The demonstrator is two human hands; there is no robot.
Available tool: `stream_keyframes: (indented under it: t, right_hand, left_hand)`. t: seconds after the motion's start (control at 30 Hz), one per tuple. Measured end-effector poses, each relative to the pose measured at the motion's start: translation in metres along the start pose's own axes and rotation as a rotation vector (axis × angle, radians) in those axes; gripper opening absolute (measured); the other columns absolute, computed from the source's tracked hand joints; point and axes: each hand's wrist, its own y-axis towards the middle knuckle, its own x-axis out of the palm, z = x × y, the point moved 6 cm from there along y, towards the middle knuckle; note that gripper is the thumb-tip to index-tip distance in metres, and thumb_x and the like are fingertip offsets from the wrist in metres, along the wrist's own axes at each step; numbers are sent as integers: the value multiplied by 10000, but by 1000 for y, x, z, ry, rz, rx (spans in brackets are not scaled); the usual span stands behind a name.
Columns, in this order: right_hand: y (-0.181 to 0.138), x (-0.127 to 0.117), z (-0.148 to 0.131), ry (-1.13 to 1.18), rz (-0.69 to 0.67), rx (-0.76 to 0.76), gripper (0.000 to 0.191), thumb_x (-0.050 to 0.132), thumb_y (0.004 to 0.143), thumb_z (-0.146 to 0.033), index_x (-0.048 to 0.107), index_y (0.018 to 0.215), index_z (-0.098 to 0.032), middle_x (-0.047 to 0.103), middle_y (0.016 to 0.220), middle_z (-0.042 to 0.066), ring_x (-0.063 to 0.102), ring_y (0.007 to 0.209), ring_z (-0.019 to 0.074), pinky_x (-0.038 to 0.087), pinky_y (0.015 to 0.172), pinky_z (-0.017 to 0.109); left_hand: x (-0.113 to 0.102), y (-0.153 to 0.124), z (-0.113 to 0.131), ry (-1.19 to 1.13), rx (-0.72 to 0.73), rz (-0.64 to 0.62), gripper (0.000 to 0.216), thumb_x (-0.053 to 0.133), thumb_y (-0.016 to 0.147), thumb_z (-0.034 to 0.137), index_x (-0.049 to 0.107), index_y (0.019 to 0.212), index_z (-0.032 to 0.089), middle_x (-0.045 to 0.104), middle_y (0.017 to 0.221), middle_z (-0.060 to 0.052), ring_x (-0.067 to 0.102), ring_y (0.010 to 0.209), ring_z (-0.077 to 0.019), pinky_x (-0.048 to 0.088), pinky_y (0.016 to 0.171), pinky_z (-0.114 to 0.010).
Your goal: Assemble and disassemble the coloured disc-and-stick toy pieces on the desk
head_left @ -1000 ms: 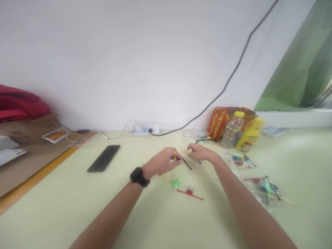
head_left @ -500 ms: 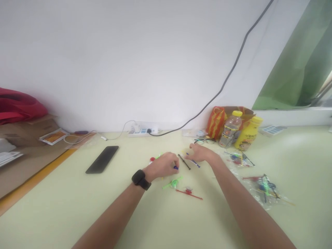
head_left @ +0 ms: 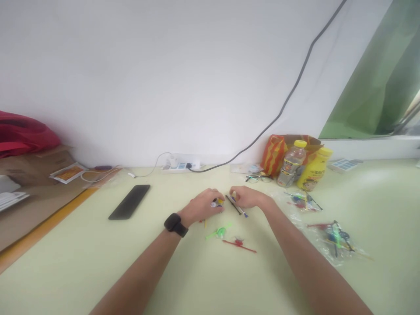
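Observation:
My left hand (head_left: 203, 205), with a black watch on its wrist, curls its thumb and fingers around small round plastic pieces (head_left: 216, 204) in white, yellow and dark colours. Just across from it, my right hand (head_left: 246, 197) is closed at the upper end of a blue plastic stick (head_left: 245, 214); its fingertips are partly hidden. A black stick (head_left: 232, 203) lies between the hands, close beside the blue one. Nearer to me are a green stick with a round green piece (head_left: 221, 232) and a red stick (head_left: 241, 246) with a small red piece.
Clear bags of coloured parts (head_left: 337, 236) lie at the right. Behind them stand a clear bottle (head_left: 290, 166), a yellow bottle (head_left: 313, 170) and a striped bag (head_left: 273, 153). Glasses (head_left: 259, 178), a power strip (head_left: 182, 167) and a black phone (head_left: 129, 202) are also on the table.
My right hand has drawn left and nearer, its fingers closing, and the blue stick has shifted left towards the black one. My left hand has turned, bringing the round pieces into sight.

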Motion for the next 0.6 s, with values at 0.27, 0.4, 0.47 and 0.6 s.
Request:
stream_keyframes:
  t: [0.27, 0.4, 0.47, 0.6]
  right_hand:
    - [-2, -2, -8, 22, -8, -27, 456, 695, 821, -260, 612, 1266, -208, 737, 1070, 71, 680, 857, 202, 439, 636, 250]
    - [-6, -6, -16, 13, -8, -63, 386, 746, 742, -239, 666, 1118, -212, 728, 1041, 67, 669, 852, 217, 424, 607, 259]
    - [-11, -8, -24, 15, -16, -99, 288, 769, 727, -247, 682, 999, -211, 721, 1027, 57, 662, 834, 206, 427, 605, 256]
    - [-25, -6, -50, 76, -140, -252, 217, 796, 725, -288, 694, 905, -224, 707, 955, 21, 643, 745, 175, 426, 570, 247]
  left_hand:
    - [-8, -2, 2, 22, 37, 13, 259, 705, 859, 362, 732, 1085, 239, 716, 1107, -62, 634, 1054, -276, 504, 908, -367]
    - [-7, -2, 1, 22, 29, 0, 265, 692, 873, 353, 738, 1108, 240, 723, 1099, -61, 646, 1032, -271, 505, 896, -362]
    - [-6, -1, 1, 25, 35, 4, 252, 684, 879, 335, 737, 1105, 238, 726, 1080, -58, 649, 1032, -268, 507, 892, -357]
    - [-7, -1, 2, 21, 45, 16, 189, 670, 877, 300, 747, 1037, 234, 730, 1045, -58, 656, 1006, -260, 515, 865, -345]
